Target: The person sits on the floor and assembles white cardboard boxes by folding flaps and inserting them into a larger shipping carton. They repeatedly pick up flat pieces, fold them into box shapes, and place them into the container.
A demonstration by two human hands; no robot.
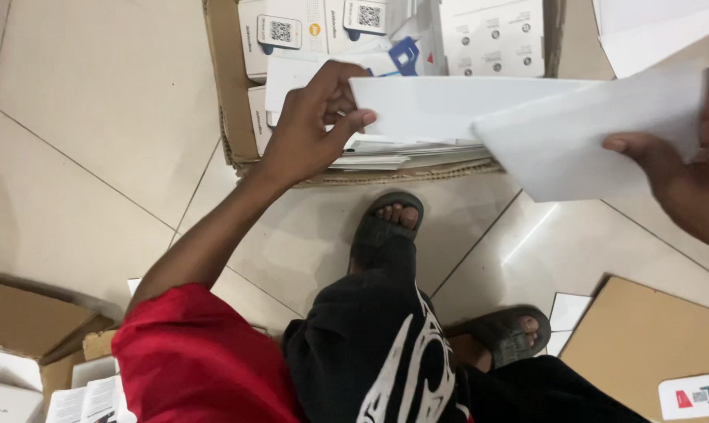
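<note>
Nearest, two sandalled feet [394, 223] stand on the tiled floor [80, 157]. Above them the left hand [311, 129] pinches a white sheet [448, 106], fingers [354, 121] closed on its corner; the right hand [683, 176] grips another sheet [582, 149]. Beyond the fingers sits a cardboard box [229, 86] of leaflets [491, 35].

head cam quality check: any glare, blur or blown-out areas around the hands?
Head view: glare streak on the glossy floor tile beside the white sheet; the right hand and its white sheet are motion-blurred and soft; the left hand is sharper, pinching a white card; whites near clipping, little surface detail; the cardboard box casts only soft shadows.
</note>
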